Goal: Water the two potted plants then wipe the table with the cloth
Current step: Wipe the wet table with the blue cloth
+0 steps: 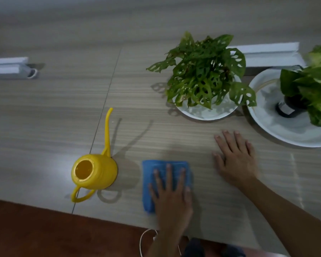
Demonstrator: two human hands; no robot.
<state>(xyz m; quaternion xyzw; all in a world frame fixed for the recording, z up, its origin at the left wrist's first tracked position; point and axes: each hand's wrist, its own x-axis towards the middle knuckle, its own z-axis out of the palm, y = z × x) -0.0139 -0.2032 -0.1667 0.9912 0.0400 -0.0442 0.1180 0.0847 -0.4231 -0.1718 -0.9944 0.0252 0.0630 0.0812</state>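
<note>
While the blue cloth (164, 179) lies folded flat on the counter (44, 112) near its front edge, I have my left hand (171, 194) pressed on top of it, palm down, fingers spread and straight, gripping nothing. The hand covers the cloth's right half and leaves the left strip and far edge showing. My right hand (236, 156) rests just to the right of the cloth, apart from it, also flat on the bare counter with fingers spread. Left of the cloth stands the yellow can (94, 171), upright, its open mouth facing up, its loop handle toward me and its long thin spout reaching away along the seam between two counter panels. Farther back and to the right, the holed-leaf plant (202, 75) sits on a white plate (208, 113); its pot is hidden under the leaves. Just beside it on the right, a second plant (315, 84) with broader leaves stands in a dark pot (285, 106) on a larger plate (289, 130), partly cut off by the frame. The two plates nearly touch. White boxes (267, 52) lie behind the plants, and another (7, 67) sits far left.
</note>
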